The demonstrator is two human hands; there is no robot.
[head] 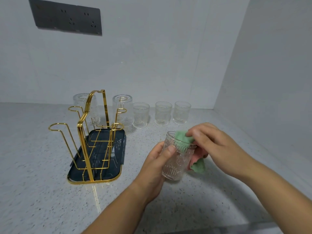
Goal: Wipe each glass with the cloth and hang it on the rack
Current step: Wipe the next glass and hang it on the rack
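- Left hand [157, 160]: fingers and thumb curled round the side of a ribbed clear glass [175, 163], thumb lying across its near wall; firm hold.
- Held glass: tilted, mouth up and towards the right, raised over the front right part of the countertop [42, 183], to the right of the rack.
- Right hand [213, 143]: fingertips pinched on the cloth [182, 138] at the mouth of the glass.
- Cloth: green and pink; one part pushed into the glass, the rest hanging outside against its right wall.
- Three upright glasses [163, 113]: in a row near the back wall, behind the hands, apart from one another.
- Rack [84, 132]: gold wire with a tall central handle, standing on a dark tray [101, 157] left of the hands.
- Two inverted glasses [122, 110]: at the rack's far end, one on each side of the handle; a gold loop shows inside the right one.
- Socket panel [67, 17]: dark, on the wall at upper left.
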